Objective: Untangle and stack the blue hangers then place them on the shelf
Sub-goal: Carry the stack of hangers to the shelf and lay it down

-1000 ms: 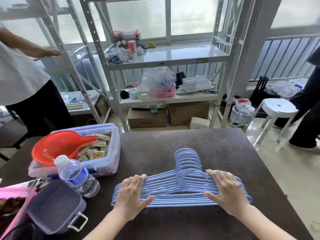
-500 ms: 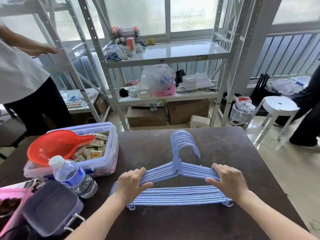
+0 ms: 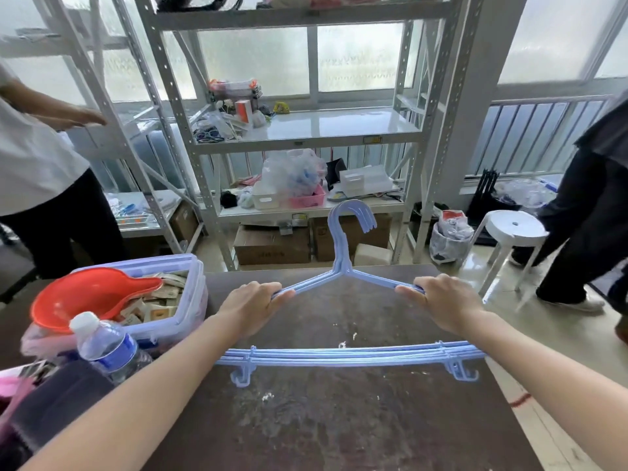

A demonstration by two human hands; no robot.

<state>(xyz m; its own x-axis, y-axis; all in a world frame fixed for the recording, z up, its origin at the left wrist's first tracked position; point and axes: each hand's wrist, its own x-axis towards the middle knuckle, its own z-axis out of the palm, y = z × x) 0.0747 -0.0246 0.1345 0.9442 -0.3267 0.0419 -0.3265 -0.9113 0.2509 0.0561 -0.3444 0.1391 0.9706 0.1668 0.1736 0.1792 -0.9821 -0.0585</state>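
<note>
Blue hangers (image 3: 343, 271) stacked neat, gripped at each shoulder by left hand (image 3: 253, 309) and right hand (image 3: 441, 305), lifted upright off the counter (image 3: 339, 419). Stacking looks done, so carrying step now. Next up: straight over to the shelf (image 3: 339, 125) behind, probably that bare middle bit.

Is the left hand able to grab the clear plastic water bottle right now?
Probably not yet: the left hand is shut on the stack of blue plastic hangers. The clear plastic water bottle stands unblocked nearby.
</note>
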